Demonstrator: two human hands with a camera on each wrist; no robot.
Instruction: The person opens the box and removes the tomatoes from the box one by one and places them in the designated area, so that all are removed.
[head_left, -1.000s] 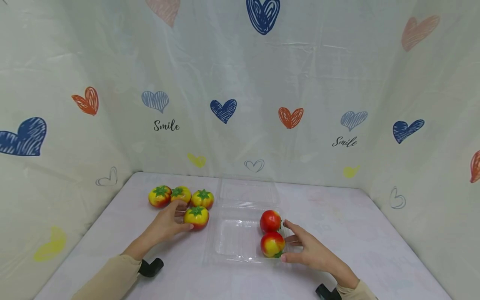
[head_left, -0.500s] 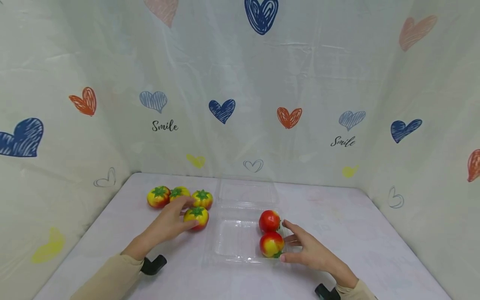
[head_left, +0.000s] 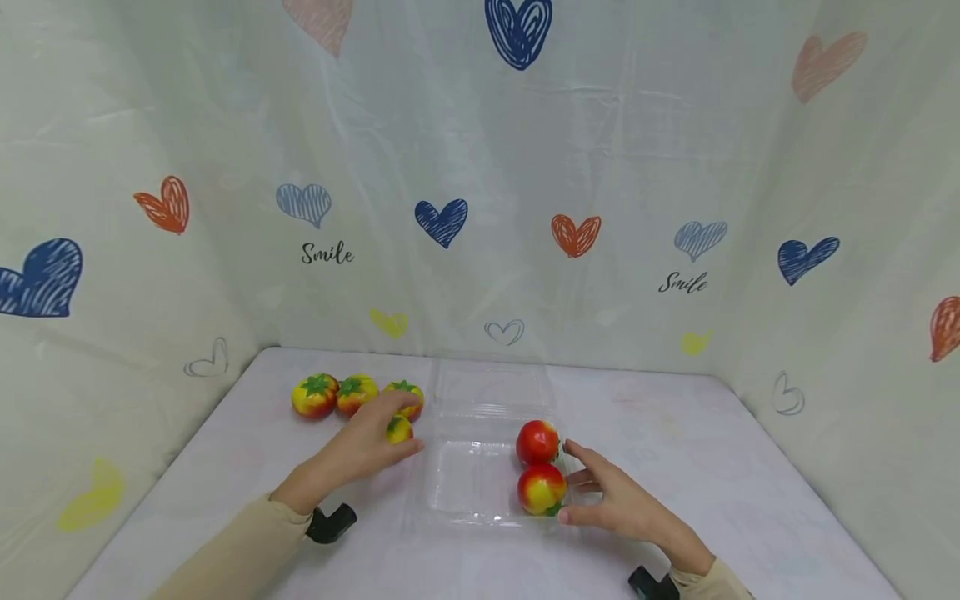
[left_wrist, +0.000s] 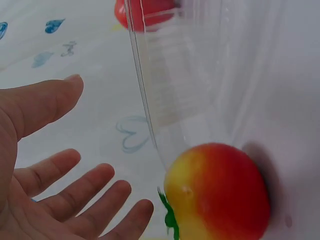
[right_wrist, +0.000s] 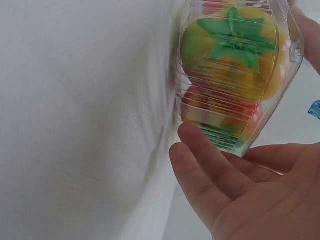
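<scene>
My left hand (head_left: 367,442) reaches over a yellow-red tomato with a green star-shaped top (head_left: 399,429) and covers much of it in the head view. In the left wrist view its fingers (left_wrist: 87,195) are spread, with a gap to the red-and-yellow tomato (left_wrist: 220,195). A clear plastic clamshell box (head_left: 450,492) lies with its lid back. Along its right side sit a red tomato (head_left: 537,442) and a red-yellow one (head_left: 542,489). My right hand (head_left: 626,504) is at that side wall, its fingertips right at the plastic in the right wrist view.
Three more tomatoes stand in a row at the back left: one at the left end (head_left: 315,396), one in the middle (head_left: 357,393) and one behind my left fingers (head_left: 407,389). The box's lid (head_left: 491,385) extends toward the heart-printed curtain (head_left: 622,333). The table (head_left: 675,450) is white.
My left hand has moved right across the near tomato, now hiding most of it and uncovering the middle one of the back row. The right hand and the box stay put.
</scene>
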